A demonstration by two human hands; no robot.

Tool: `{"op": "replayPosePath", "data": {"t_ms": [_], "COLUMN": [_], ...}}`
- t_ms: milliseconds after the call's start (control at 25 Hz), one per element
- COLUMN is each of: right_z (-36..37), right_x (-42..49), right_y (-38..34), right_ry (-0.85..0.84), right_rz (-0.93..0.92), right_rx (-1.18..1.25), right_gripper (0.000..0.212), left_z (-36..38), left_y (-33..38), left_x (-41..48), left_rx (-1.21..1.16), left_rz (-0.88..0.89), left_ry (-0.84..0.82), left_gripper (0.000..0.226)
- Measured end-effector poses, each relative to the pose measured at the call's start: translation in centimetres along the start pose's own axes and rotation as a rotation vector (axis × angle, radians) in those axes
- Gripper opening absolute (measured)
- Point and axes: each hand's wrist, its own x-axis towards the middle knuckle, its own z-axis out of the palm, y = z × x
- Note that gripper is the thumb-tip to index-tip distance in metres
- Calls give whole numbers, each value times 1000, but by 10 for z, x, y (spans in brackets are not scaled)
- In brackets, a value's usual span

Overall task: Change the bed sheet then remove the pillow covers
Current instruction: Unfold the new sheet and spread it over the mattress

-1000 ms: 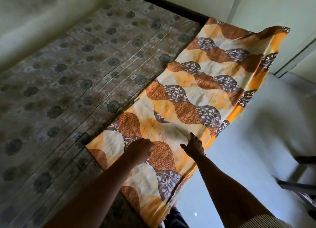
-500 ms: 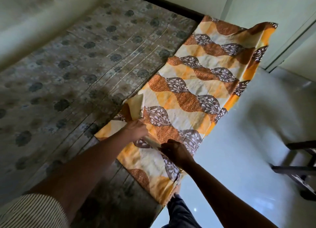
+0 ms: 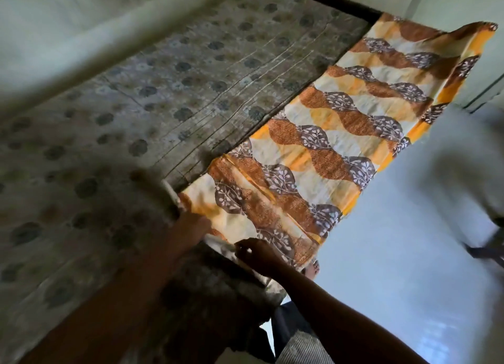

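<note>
Orange sheet is lying folded at the bed's three o'clock; left grip and right grip are pinching its near end, likely to unfold it.

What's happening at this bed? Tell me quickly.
A person is putting a sheet on the bed. The orange-and-brown sheet lies folded in a long strip along the right side of the patterned mattress, not yet spread. The left hand grips its near corner, and the right hand pinches its near edge.
</note>
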Motion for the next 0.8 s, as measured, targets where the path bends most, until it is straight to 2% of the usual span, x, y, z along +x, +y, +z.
{"op": "replayPosePath", "data": {"t_ms": [80, 120, 280, 400, 520, 640, 760, 800], "right_z": [12, 11, -25, -56, -57, -32, -19, -19], "right_x": [-11, -13, 0, 24, 39, 43, 45, 45], "right_y": [-4, -1, 35, 73, 98, 104, 91, 81], "right_ry": [-65, -39, 227, 323, 301, 242, 184, 143], "right_rz": [5, 45, 228, 390, 584, 709, 645, 565], "right_rx": [60, 82, 80, 101, 28, -72, 71, 125], "right_gripper": [36, 37, 34, 43, 61, 64, 47, 41], "left_z": [9, 14, 17, 14, 19, 25, 28, 32], "left_y": [3, 3, 13, 20, 30, 40, 40, 39], "left_x": [-17, -14, 21, 67, 94, 101, 90, 87], "left_rx": [-70, -74, -156, -225, -240, -219, -200, -177], "left_rz": [-55, -77, -75, -95, -72, -27, -27, -2], "left_ry": [-235, -182, -144, -54, -20, -10, -17, 53], "left_gripper": [23, 29, 32, 35, 36, 42, 53, 56]}}
